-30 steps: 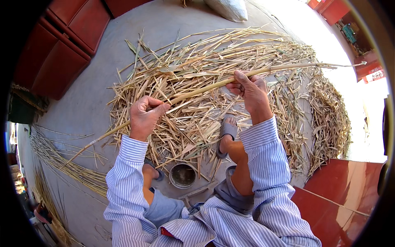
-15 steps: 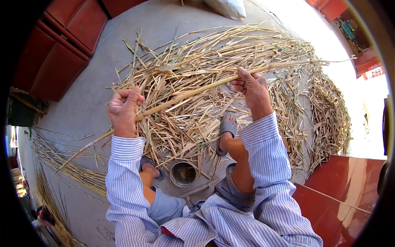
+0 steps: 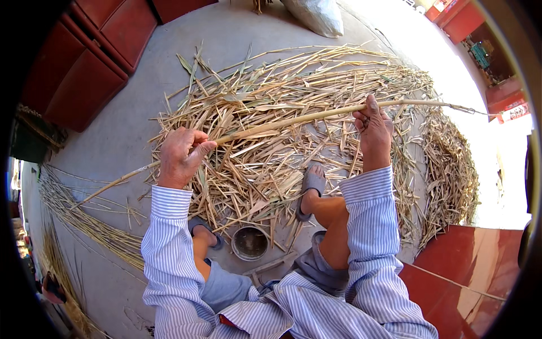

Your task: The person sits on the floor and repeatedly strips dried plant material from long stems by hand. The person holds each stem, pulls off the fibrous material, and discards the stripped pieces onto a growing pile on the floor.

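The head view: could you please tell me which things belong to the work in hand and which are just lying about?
In the work:
- stalk, held in left hand and right hand
- straw beneath, probably
- bundle of stalks, probably

Apparently lying about:
- bowl
- sack
- red furniture

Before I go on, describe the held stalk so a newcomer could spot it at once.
Find the broad straw heap on the grey floor. Across it, slanting up toward the right, runs one long yellowish stalk with a thin right end. Unlike the loose pieces beneath, it is held in the left hand and the right hand.
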